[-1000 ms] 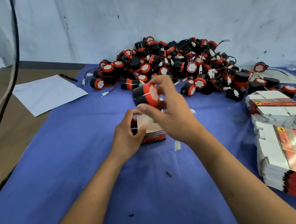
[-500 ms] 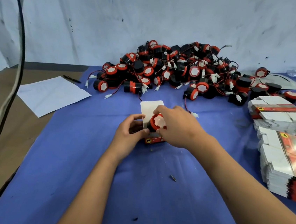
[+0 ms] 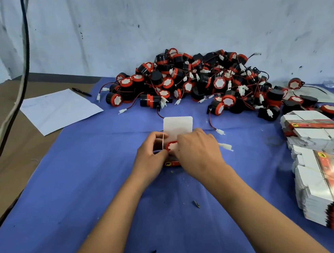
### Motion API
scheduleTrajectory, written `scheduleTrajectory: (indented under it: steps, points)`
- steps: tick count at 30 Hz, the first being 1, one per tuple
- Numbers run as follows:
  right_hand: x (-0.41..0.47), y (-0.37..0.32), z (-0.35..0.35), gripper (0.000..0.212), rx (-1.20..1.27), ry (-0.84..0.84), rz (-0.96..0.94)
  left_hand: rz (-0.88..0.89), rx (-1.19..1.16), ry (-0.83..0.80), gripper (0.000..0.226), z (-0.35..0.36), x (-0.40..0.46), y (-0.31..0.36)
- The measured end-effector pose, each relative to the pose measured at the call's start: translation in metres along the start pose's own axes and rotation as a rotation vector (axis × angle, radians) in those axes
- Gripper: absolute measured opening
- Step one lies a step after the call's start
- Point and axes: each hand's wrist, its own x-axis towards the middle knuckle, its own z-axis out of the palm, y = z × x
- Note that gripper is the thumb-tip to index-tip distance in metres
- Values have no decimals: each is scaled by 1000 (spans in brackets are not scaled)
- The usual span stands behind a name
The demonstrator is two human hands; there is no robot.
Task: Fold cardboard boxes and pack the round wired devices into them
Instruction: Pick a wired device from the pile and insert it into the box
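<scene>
- Small red-and-black printed cardboard box [image 3: 172, 163] sits upright on the blue cloth-covered table [image 3: 74, 178], mid-frame, its white rounded lid flap [image 3: 177, 125] standing open toward the far side.
- Round black device w/ red rim and white face [image 3: 172, 146] is partway into the box mouth, face up; its white plug connector [image 3: 226, 146] lies on the cloth just right of the hands, wire not visible.
- Left hand [image 3: 152, 151]: fingers curled round the box's left side, thumb at the top edge, steadying it.
- Right hand [image 3: 197, 151]: fingers bent over the device and pressing on it; how tight the hold is, can't tell, fingertips hidden.
- Handling, my guess: device is hard plastic, light, rigid, best held by the red rim. Box is thin card, will dent if squeezed, so hold by the side walls near the base. Wire is soft and springy; prob needs tucking before the flap closes.
- Room: open cloth on the near side and left of the box. Far side: big pile of same black-and-red devices [image 3: 208, 81] w/ trailing wires, near but apart. Right: stacks of flat unfolded white-and-red box blanks [image 3: 325, 184], well apart.
- Left edge: white paper sheet [image 3: 58, 108] and black pen [image 3: 81, 92], out of the way.
</scene>
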Motion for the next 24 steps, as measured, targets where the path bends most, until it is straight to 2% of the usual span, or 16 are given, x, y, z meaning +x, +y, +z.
scheduleTrajectory:
  steps: [5,7,12,15,17,21,24]
  points:
    - [-10,-6,-10,12,-79,-74,7,29,125,200,16,25,-6,5]
    - [-10,-3,-16,8,-60,-128,28,14,123,236,17,31,-6,7]
    - [-14,26,-35,21,41,-118,148,-27,86,280,25,32,-3,8]
    - [-11,33,-43,17,157,-210,81,-40,95,286,28,32,-2,8]
    - [-10,32,-43,18,162,-213,53,-45,90,279,31,33,-1,8]
    - [-14,47,-30,41,93,-164,79,-34,115,282,33,33,-1,6]
    - [-17,64,-25,46,177,-208,52,-34,111,269,40,32,0,4]
